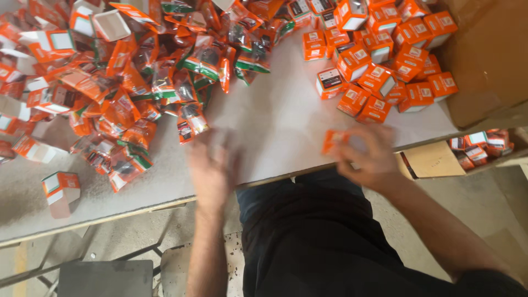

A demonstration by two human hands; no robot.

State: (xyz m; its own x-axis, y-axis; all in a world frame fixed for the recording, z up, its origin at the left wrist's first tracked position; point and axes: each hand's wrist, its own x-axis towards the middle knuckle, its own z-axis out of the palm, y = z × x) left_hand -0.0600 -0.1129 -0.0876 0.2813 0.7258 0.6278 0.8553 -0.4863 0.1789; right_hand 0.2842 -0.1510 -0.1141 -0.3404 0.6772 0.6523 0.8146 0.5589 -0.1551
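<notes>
- The right hand (367, 157) grips a small orange box (336, 139) near the front edge of the tabletop (275, 121); it is motion-blurred, and a loose grip could drop the box off that edge.
- The left hand (212, 168) is open, palm down and empty, just below the pile of orange sachets (137, 93); a careless sweep could knock sachets down.
- The stacked closed boxes (379, 66) lie near the right hand and could topple.

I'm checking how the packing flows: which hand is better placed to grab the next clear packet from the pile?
Probably the left hand: it lies empty just below the packet pile, while the right hand is holding an orange box.
</notes>
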